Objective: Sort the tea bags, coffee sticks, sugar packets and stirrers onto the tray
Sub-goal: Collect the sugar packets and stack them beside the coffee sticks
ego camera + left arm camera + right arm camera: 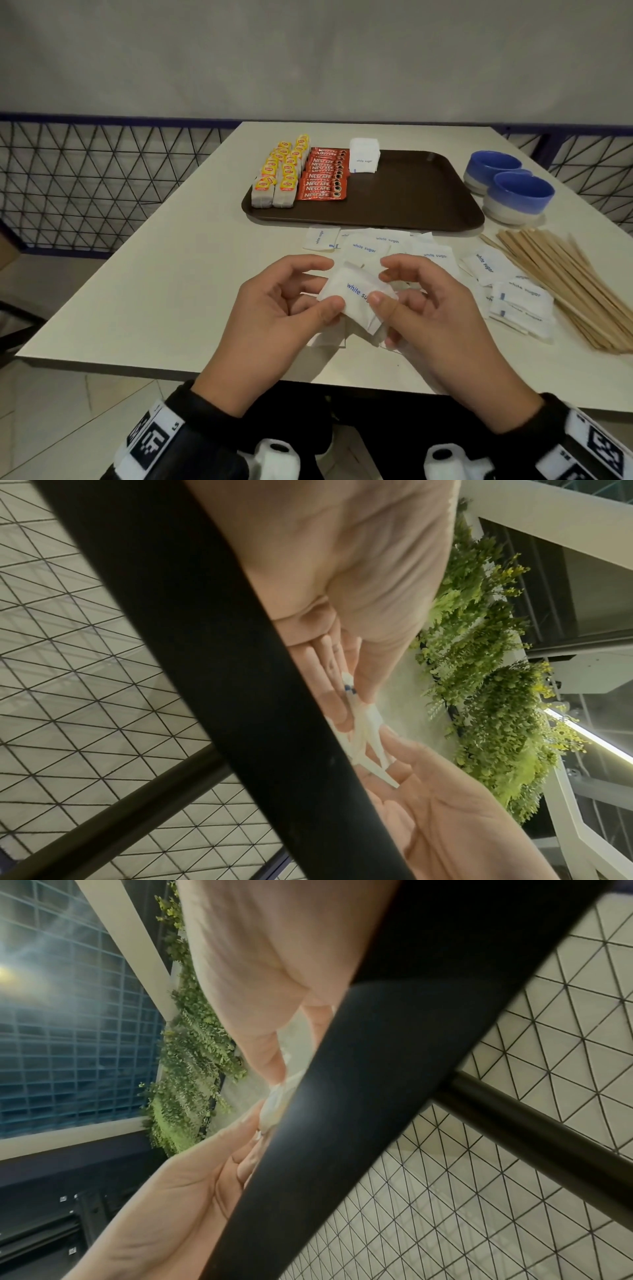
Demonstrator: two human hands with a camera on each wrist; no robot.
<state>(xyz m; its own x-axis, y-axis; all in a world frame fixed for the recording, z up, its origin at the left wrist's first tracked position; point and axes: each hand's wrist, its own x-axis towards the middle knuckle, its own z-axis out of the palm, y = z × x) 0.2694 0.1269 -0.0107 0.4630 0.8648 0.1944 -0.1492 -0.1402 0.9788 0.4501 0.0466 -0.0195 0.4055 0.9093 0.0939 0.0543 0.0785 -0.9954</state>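
Both hands hold a small bunch of sugar packets (356, 298) just above the near edge of the surface (154, 274). The left hand (274, 308) pinches it with thumb and curled fingers (308, 263). The right hand (428, 308) pinches the other side. The top packet says "white sugar" in blue.

More loose packets (376, 245) lie at 12 o'clock from the hands, and others at 3 o'clock. The wooden stirrers (561, 281) lie further right.

On the brown tray (411, 192), from left to right, sit yellow-tagged tea bags (281, 171), red "NESCAFE CLASSIC" coffee sticks (323, 174) and a white sugar stack (364, 156). Two blue bowls (513, 192) stand at the tray's 3 o'clock.
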